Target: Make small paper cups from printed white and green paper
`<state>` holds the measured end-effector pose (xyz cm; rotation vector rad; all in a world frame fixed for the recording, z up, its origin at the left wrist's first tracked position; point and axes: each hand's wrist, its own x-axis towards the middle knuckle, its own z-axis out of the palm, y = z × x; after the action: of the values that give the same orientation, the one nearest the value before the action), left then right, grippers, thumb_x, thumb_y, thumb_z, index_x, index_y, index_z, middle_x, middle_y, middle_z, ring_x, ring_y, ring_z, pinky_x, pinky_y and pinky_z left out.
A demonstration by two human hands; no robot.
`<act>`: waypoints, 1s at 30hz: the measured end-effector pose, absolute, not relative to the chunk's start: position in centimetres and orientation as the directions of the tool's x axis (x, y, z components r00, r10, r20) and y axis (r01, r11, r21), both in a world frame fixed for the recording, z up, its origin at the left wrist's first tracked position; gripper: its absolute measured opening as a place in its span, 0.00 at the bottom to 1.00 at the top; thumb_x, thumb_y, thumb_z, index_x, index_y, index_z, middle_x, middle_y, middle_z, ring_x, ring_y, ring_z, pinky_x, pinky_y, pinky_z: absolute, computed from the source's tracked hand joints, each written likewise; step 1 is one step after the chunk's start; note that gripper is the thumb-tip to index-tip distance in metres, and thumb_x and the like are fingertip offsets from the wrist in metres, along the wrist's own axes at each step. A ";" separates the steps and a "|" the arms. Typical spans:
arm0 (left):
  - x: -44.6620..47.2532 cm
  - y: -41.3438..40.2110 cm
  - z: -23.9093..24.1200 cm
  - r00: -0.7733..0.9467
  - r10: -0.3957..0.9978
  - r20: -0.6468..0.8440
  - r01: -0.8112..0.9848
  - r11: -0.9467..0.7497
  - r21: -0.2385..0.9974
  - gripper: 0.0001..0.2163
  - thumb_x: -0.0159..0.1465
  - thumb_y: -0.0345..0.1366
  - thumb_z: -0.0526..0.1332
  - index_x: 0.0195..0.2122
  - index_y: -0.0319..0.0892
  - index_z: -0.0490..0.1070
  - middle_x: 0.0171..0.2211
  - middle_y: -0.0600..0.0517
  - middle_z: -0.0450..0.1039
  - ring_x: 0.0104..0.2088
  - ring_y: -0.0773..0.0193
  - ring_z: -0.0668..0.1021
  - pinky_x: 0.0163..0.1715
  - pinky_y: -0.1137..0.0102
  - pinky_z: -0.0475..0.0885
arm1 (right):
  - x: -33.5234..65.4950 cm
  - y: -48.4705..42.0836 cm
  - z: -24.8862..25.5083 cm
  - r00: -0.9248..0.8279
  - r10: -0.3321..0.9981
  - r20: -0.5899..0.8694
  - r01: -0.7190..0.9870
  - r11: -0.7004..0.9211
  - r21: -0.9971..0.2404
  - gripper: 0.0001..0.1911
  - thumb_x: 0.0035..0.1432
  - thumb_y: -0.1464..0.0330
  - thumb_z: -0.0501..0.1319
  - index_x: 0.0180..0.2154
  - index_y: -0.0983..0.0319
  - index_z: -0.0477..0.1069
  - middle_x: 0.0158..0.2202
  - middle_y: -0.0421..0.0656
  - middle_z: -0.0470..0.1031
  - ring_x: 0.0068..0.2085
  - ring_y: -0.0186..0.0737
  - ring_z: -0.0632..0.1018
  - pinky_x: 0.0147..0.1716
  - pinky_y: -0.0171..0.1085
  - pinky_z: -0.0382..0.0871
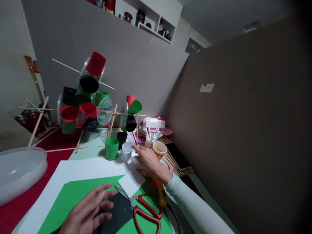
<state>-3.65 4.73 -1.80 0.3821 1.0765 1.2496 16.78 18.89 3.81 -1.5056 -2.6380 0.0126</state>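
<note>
My left hand [89,209] lies flat with fingers spread on a green paper sheet [73,198], its fingertips near a black paper piece [117,213]. My right hand [148,161] reaches forward over the table, fingers stretched, its fingertips beside a small white paper cup [126,151]. It holds nothing I can see. Red-handled scissors [143,209] lie between the two hands on the green sheet. A white paper sheet [80,169] lies under the green one.
A green cup [111,149] and a black cup [121,138] stand behind the white one. Behind them rises a model of wooden sticks with red, green and black cups [89,97]. A cup of markers [151,138], an orange-rimmed cup [159,149], a phone [177,156] and a clear plastic lid [19,169] lie around.
</note>
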 end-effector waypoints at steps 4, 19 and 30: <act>-3.5 4.6 -2.3 -0.069 0.892 -0.447 -0.546 0.342 0.765 0.32 0.39 0.45 0.83 0.45 0.41 0.81 0.42 0.41 0.86 0.34 0.54 0.82 0.29 0.68 0.81 | 17.7 17.9 3.8 -0.452 0.886 0.102 0.883 0.460 -0.088 0.18 0.71 0.63 0.64 0.58 0.62 0.71 0.54 0.48 0.77 0.48 0.46 0.81 0.46 0.48 0.80; -3.8 4.7 -2.5 -0.056 0.909 -0.414 -0.498 0.334 0.800 0.25 0.40 0.46 0.83 0.38 0.42 0.85 0.32 0.45 0.85 0.29 0.59 0.80 0.25 0.72 0.79 | 16.4 17.0 4.2 -0.398 0.884 0.247 0.753 0.468 -0.463 0.09 0.71 0.65 0.63 0.47 0.64 0.76 0.43 0.44 0.80 0.41 0.42 0.82 0.44 0.44 0.79; -3.0 3.5 0.8 -0.181 0.938 -0.294 -0.473 0.180 0.863 0.23 0.36 0.44 0.85 0.34 0.48 0.86 0.27 0.54 0.79 0.29 0.65 0.75 0.30 0.79 0.77 | 17.8 6.2 2.2 -0.435 0.769 0.468 0.276 0.609 -0.744 0.10 0.70 0.69 0.60 0.39 0.59 0.81 0.33 0.43 0.83 0.35 0.39 0.81 0.37 0.35 0.74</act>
<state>-2.98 3.55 0.78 0.5557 1.1324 1.3811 17.79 6.21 2.22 -0.8258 -1.9923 0.7415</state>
